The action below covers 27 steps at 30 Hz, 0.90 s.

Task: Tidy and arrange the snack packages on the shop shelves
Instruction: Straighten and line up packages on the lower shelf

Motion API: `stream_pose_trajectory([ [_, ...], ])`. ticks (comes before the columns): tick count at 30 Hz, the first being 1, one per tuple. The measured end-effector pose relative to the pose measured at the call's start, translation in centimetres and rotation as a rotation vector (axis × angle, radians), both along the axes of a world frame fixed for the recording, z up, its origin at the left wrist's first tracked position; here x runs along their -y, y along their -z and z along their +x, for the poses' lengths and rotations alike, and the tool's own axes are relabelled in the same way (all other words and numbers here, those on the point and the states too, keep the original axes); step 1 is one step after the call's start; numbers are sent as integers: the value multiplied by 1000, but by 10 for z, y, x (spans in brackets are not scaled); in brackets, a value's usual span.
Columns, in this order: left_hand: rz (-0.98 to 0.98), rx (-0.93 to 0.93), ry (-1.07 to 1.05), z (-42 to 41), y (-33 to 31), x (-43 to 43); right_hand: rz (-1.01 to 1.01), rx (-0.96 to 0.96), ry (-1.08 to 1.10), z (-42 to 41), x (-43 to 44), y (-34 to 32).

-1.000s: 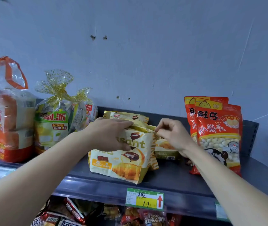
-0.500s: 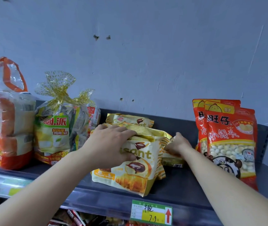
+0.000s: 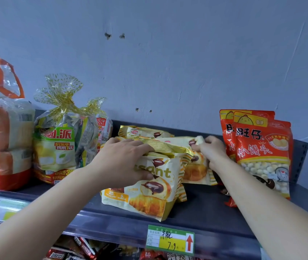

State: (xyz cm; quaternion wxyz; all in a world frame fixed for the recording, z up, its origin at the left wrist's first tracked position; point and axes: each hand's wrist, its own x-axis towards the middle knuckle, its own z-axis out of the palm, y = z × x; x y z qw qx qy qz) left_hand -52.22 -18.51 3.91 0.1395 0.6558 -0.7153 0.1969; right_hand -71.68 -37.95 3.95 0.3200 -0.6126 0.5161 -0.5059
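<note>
The croissant bags [image 3: 155, 196] at mid-shelf [image 3: 205, 209] lean untidily; the left hand [image 3: 123, 162] grips the front one, the right hand [image 3: 212, 152] pinches another behind. The red pouches [image 3: 262, 152] already stand upright.

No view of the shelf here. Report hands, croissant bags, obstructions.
Left hand grips front bag at top. Right hand pinches second bag by top corner. Red pouches stand close beside right hand.
</note>
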Motion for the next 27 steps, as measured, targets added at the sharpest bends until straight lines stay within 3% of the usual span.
stream_pose_trajectory([
  [3, 3, 2, 4, 0, 0, -1, -373, -20, -10, 8, -16, -14],
  [5, 10, 17, -3, -1, -1, -2, -497, -4, -58, 14, -25, -15],
  [7, -13, 30, -17, -3, -1, -1, -447, 33, -170, 22, -31, -11],
  [11, -128, 89, -66, -15, 6, 2, -170, -86, -401, 28, -32, -1],
  [17, -230, 50, -75, -42, 18, 11, -43, -156, -404, 19, -27, -20],
  [22, 30, 116, -37, -33, -14, 16, -23, -328, -293, 18, -22, -17],
  [25, 206, 200, -20, -16, -34, 27, 11, -249, -328, 21, -16, -19],
  [27, 304, 155, -5, -4, -36, 40, 66, -198, -375, 22, -13, -20],
])
